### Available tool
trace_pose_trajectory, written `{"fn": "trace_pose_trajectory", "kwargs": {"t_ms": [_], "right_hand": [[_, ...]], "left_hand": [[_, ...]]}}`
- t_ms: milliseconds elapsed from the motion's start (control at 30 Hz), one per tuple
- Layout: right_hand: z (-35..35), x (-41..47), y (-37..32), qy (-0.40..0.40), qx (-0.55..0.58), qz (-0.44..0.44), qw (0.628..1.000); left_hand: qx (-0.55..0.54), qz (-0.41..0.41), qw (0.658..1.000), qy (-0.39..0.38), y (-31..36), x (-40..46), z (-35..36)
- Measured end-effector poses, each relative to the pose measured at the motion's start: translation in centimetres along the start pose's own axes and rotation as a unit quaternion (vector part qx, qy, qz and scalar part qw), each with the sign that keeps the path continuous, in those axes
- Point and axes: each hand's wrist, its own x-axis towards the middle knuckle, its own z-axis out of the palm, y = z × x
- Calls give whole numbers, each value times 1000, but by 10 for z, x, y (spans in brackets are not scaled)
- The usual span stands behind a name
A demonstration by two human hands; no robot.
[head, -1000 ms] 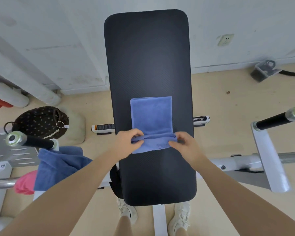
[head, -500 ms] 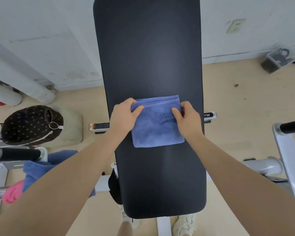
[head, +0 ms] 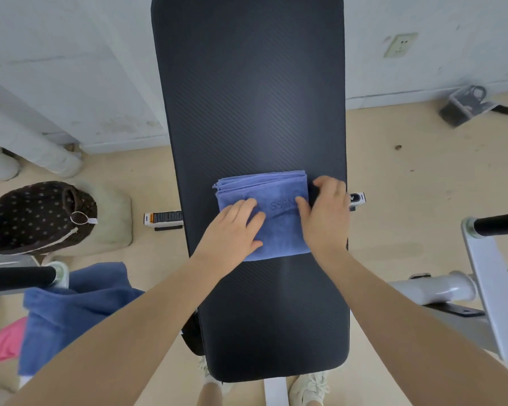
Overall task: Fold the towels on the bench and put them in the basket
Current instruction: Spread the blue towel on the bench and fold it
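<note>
A long black padded bench (head: 248, 83) runs away from the person toward a white wall (head: 71, 68) with scuffed paint and a socket (head: 400, 44). Its surface has a fine diagonal texture. On the middle of the bench lies a folded blue towel (head: 279, 194), several layers thick at its far edge, with embossed letters on top. The left hand (head: 235, 230) lies flat on the near left part of the towel, its fingers (head: 247, 206) straight and slightly spread, holding nothing. The right hand (head: 326, 212) rests at the right edge of the towel, fingers mostly straight and together, the palm partly on the bench; it presses rather than grips.

The floor (head: 408, 177) is beige. To the left on the floor stands a dark dotted basket (head: 33, 218), leaning against a pale cushion (head: 115, 218). Nearer, on the left, a darker blue towel (head: 77, 312) hangs over a white frame, with pink cloth (head: 6, 344) beside it. On the right is a white metal frame (head: 487, 294) with a black handle (head: 502, 224). White shoes (head: 308, 388) show under the near end of the bench.
</note>
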Motion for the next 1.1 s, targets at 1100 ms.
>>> {"fn": "trace_pose_trajectory", "kwargs": {"t_ms": [1100], "right_hand": [[-39,-10,31,-264,70,-77,959]], "left_hand": [[-422,-237,875,-18,0,-25,-38]]}}
